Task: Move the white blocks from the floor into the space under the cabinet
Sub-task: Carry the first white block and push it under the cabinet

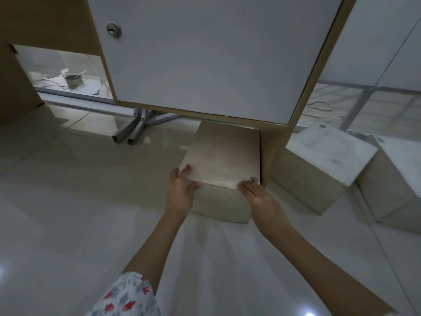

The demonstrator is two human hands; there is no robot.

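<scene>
A white block (222, 156) lies on the tiled floor, its far end tucked under the white cabinet door (205, 53). My left hand (182, 190) grips its near left corner, fingers over the top edge. Against the near right corner, by a small label, presses my right hand (259, 197). The block sits close beside the cabinet's wooden side panel (276, 144). Two more white blocks stand on the floor to the right: one (319, 163) just past the panel, another (396, 179) at the frame's right edge.
Metal frame legs (134, 128) rest on the floor left of the block under the cabinet. A gap at the left shows a metal pot (73, 81) and cables. Glossy floor tiles (68, 201) spread out in front.
</scene>
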